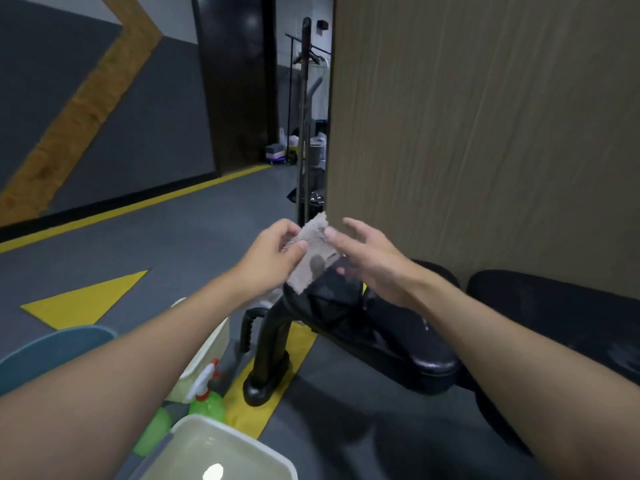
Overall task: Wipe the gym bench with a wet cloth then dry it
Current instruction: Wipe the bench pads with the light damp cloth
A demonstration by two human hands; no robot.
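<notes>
Above bench (408, 344): cloth (313, 251) btwn hands, L hand (273, 254) pinching, R hand (370, 261) open.

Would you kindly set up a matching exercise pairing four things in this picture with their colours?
Things:
1. cloth
2. bench
3. spray bottle
4. floor triangle

Colours:
A. yellow
B. green with a white and red head
C. black
D. grey

Pairs: 1-D, 2-C, 3-B, 4-A
</notes>
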